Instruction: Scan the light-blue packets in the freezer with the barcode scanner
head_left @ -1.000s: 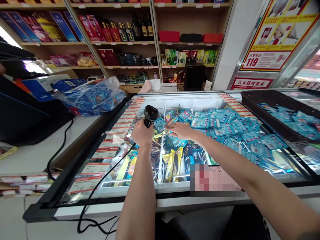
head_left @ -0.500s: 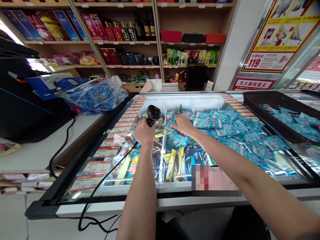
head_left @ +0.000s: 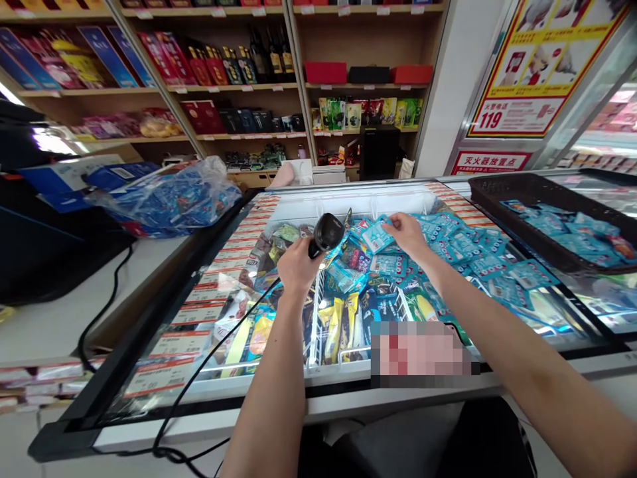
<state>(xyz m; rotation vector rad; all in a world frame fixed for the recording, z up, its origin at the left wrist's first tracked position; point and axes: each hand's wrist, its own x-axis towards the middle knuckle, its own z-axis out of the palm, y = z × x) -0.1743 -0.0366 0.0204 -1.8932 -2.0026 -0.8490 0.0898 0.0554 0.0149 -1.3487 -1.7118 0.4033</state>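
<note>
My left hand (head_left: 297, 267) is closed round the handle of a black barcode scanner (head_left: 328, 232), its head tilted toward the right. A cable runs from the grip down to the lower left. Between the fingers and thumb of my right hand (head_left: 405, 234) is the edge of a small blue packet (head_left: 378, 234), raised to the right of the scanner head. Many similar blue packets (head_left: 462, 245) lie heaped on the freezer's glass top, to the right of my right hand. Beneath the glass, wrapped ice creams (head_left: 343, 318) fill white wire baskets.
A dark brown tray (head_left: 527, 245) with more blue packets stands at the right. Clear plastic bags of blue packets (head_left: 184, 196) lie on the left counter. A blurred-out phone (head_left: 423, 348) rests at the freezer's front edge. The black cable (head_left: 199, 365) trails across the glass.
My right hand has moved right and now holds a blue packet up by its edge. My left hand has brought the scanner a little to the right, toward that packet. The view has shifted slightly.
</note>
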